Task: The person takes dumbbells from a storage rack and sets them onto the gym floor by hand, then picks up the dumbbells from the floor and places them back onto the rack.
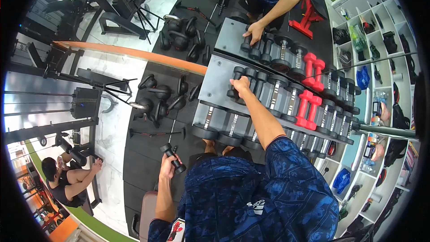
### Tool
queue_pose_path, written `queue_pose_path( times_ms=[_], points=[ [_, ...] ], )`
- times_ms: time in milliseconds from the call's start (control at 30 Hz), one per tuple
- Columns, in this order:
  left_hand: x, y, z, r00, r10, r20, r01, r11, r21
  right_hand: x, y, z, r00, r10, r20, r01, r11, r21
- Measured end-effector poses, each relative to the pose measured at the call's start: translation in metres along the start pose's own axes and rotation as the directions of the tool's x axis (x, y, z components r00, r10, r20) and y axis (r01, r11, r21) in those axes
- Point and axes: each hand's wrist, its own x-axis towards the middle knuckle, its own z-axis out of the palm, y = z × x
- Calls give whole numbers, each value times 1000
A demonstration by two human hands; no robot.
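Observation:
In my left hand (166, 167), low at my left side, is a small black dumbbell (173, 158), with my fingers closed round its handle. My right arm reaches forward to the rack. There my right hand (240, 86) is closed on another black dumbbell (238, 71) at the left end of the upper shelf (217, 78). Its handle is partly hidden by my fingers. Right beside it stand more black dumbbells (260, 83), then chrome-handled ones (275, 94) and a red pair (309, 110).
A mirror behind the rack repeats my arm and the weights. Kettlebells (159, 94) and a black bar (156, 134) lie on the floor mat at left. Further left, a person (74, 177) sits beside gym machines. White cubby shelves (358, 197) line the right side.

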Motion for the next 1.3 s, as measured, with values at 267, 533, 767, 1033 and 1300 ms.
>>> queue_pose_path(
  times_ms=[267, 533, 767, 1033, 1300],
  points=[
    [0, 8, 3, 1000, 0, -27, 0, 1000, -29, 15, 7, 11, 997, 20, -70, -23, 999, -32],
    [1, 0, 4, 999, 33, -2, -33, 997, -75, 3, -5, 13, 987, -96, -128, 49, 944, -327],
    [-3, -18, -5, 1000, 22, 13, -21, 996, -92, 2, -6, 4, 982, -180, -48, 140, 882, -450],
    [-17, -23, -12, 998, 53, -30, -55, 994, -90, -18, -1, -4, 954, -238, -182, 166, 926, -340],
    [3, -11, 13, 999, 53, -10, -52, 997, 56, -42, 61, -46, 628, -756, -182, 692, 650, -313]
  ],
)
